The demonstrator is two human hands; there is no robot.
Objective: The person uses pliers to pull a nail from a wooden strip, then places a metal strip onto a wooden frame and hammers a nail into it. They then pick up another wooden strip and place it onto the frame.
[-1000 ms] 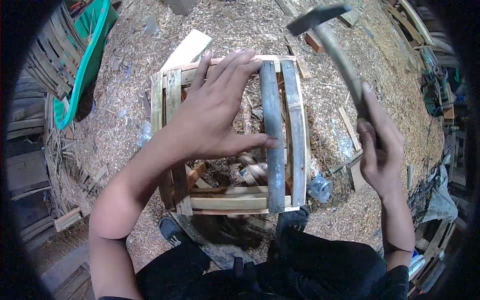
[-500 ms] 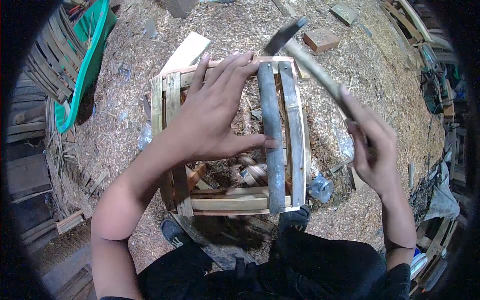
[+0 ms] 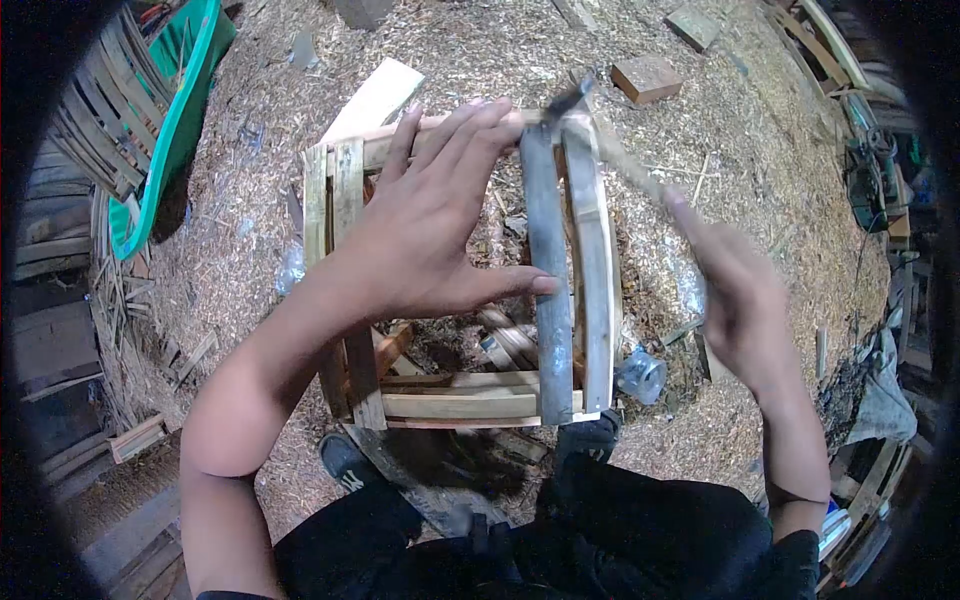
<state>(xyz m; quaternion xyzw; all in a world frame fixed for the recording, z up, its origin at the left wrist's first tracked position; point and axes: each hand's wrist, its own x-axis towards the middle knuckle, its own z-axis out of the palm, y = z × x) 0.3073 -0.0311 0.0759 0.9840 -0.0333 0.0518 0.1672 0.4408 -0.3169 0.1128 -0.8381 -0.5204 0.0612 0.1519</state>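
A slatted wooden crate [image 3: 455, 405] stands in front of me, with slats along its left and right sides and its middle uncovered. My left hand [image 3: 415, 225] lies spread over it, fingertips at the far rail and thumb on a grey slat [image 3: 546, 235]. In my right hand [image 3: 742, 300] is the handle of a hammer [image 3: 630, 165], blurred by motion. The hammer's head is low at the far end of the grey slat. Beside that slat runs a paler outer slat [image 3: 595, 260].
Wood shavings cover the ground. A wood block [image 3: 646, 78] and a pale board [image 3: 378, 98] lie beyond the crate. To the left is a green tub [image 3: 180, 130] beside stacked slats [image 3: 105, 110]. A clear plastic piece [image 3: 641, 377] sits right of the crate.
The hammer has swung down from above the crate's far edge onto the grey slat's far end. My right hand dropped slightly; my left hand has stayed in place.
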